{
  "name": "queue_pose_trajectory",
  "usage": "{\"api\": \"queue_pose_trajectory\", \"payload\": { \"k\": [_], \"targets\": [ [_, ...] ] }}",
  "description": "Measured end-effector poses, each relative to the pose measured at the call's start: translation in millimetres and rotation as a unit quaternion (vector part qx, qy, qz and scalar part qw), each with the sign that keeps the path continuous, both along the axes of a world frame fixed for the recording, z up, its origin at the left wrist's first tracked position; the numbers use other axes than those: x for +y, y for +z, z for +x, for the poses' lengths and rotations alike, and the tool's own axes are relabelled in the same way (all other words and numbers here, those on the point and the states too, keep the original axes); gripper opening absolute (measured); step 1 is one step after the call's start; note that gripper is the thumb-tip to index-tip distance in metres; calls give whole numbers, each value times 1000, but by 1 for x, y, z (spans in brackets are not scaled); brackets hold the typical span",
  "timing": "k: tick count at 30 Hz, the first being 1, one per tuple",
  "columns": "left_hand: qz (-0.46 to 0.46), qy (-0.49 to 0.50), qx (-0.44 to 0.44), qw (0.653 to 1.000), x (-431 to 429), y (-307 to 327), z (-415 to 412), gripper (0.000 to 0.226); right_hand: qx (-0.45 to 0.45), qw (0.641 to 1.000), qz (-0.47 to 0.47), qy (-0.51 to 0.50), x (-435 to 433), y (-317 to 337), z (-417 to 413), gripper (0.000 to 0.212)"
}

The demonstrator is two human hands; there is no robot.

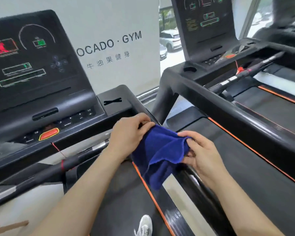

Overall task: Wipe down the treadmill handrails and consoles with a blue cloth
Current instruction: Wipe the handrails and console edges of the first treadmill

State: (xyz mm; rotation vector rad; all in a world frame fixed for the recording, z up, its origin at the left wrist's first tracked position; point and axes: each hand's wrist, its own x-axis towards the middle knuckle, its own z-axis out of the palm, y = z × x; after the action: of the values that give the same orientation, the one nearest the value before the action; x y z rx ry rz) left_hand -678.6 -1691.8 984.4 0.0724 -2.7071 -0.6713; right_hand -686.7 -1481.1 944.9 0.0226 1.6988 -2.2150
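Both hands, left hand (128, 132) and right hand (201, 154), are pinching the blue cloth (160, 154) above the near treadmill's right handrail (191, 178), seemingly refolding it, with wiping apparently still pending.

Crumpled blue cloth (160, 154) draped over the black handrail (194, 183).

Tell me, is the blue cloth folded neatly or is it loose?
Loose. The blue cloth is bunched between the left hand and right hand, with uneven folds and one corner hanging down freely over the handrail.
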Motion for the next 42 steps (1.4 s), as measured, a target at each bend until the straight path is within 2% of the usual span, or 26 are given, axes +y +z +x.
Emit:
{"api": "queue_pose_trajectory", "payload": {
  "k": [3, 6, 9, 10, 11, 12, 13, 14, 16, 18, 20, 22, 25, 27, 29, 30, 32, 34, 36, 38, 39, 40, 42],
  "targets": [
    [-54, -14, 2, 998, -15, -1, -66, 26, -54, 994, -12, -91, -23, -6, -32, 35],
    [-96, -59, -6, 994, -21, -13, -132, 29, -152, 965, -14, -214, -37, -17, -78, 24],
    [-52, -114, -38, 991, -28, -39, -186, 26, -163, 945, 51, -281, -49, -30, -122, 20],
    [-48, -118, -40, 991, -30, -48, -192, 30, -151, 942, 116, -278, -52, -37, -132, 17],
    [-66, -115, -37, 990, -33, -58, -192, 39, -123, 931, 229, -255, -56, -42, -138, 12],
    [-91, -123, -23, 988, -36, -70, -186, 44, -79, 902, 368, -211, -60, -48, -138, 16],
    [-114, -149, 4, 982, -40, -83, -174, 41, -19, 858, 486, -164, -65, -56, -135, 32],
    [-130, -190, 32, 973, -44, -98, -160, 34, 70, 825, 547, -124, -72, -62, -128, 47],
    [-139, -252, 50, 956, -55, -130, -137, 27, 186, 816, 546, -34, -96, -68, -110, 56],
    [-137, -268, 33, 953, -64, -155, -129, 34, 238, 766, 595, 48, -115, -79, -96, 55],
    [-168, -279, 36, 945, -66, -161, -135, 39, 237, 712, 656, 87, -115, -84, -90, 65],
    [-188, -298, 48, 935, -60, -157, -149, 40, 197, 698, 676, 127, -101, -82, -92, 71],
    [-199, -315, 37, 927, -51, -146, -174, 31, 170, 707, 674, 129, -81, -78, -91, 56],
    [-247, -329, -24, 911, -44, -134, -191, 41, 185, 707, 675, 105, -73, -78, -92, 53],
    [-292, -325, -94, 894, -36, -120, -202, 49, 218, 751, 619, 73, -66, -77, -87, 52],
    [-303, -317, -109, 892, -33, -118, -205, 50, 235, 771, 590, 58, -62, -74, -83, 43],
    [-311, -315, -102, 891, -30, -120, -207, 47, 255, 774, 578, 51, -49, -68, -72, 29],
    [-318, -313, -62, 893, -24, -124, -189, 42, 225, 740, 627, 88, -29, -56, -63, 36],
    [-267, -296, -23, 917, -5, -136, -155, 37, 173, 665, 704, 182, -7, -45, -57, 39],
    [-212, -291, -1, 933, 24, -144, -122, 30, 80, 595, 747, 284, 9, -33, -58, 39],
    [-194, -294, 9, 936, 37, -144, -110, 29, 47, 592, 743, 308, 14, -30, -58, 37],
    [-184, -295, 17, 937, 46, -145, -103, 28, 36, 623, 718, 308, 14, -28, -60, 36],
    [-179, -308, 21, 934, 49, -146, -102, 29, 29, 753, 606, 254, 3, -31, -61, 39]
  ]
}}
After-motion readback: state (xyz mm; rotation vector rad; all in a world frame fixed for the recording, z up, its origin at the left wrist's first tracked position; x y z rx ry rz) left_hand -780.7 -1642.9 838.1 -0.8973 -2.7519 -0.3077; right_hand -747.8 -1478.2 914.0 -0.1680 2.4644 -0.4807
